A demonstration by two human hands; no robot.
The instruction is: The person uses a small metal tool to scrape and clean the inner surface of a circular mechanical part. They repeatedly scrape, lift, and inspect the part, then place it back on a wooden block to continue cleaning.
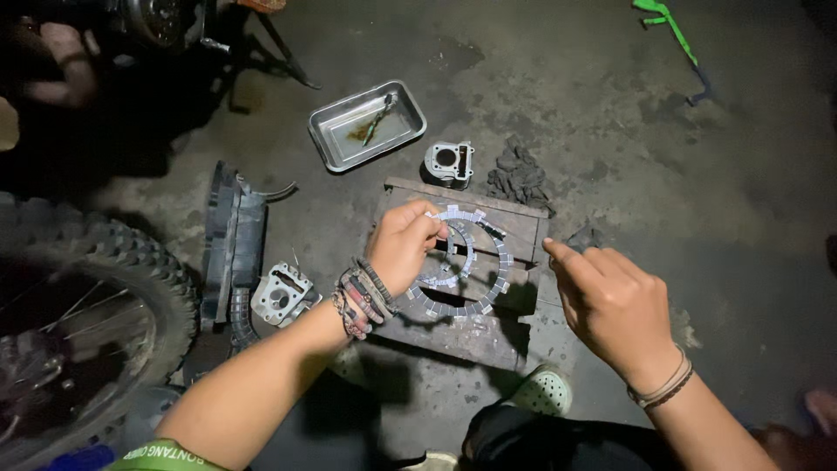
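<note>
My left hand (403, 244) pinches the upper left rim of a large grey toothed clutch plate ring (495, 288), holding it above a small wooden pallet (523, 222). A smaller ring (455, 272) hangs with it, inside the large one. My right hand (610, 301) hovers to the right of the rings, fingers loosely curled, thumb and forefinger tips close together, holding nothing that I can see. Both wrists wear bracelets.
A metal tray (366, 125) with a small tool lies on the concrete floor. Beside it are an engine cylinder (449, 163) and a dark rag (519, 179). A knobby motorcycle wheel (96, 288), black plastic fairing (231, 244) and cylinder head (281, 295) sit left. My shoe (542, 391) is below.
</note>
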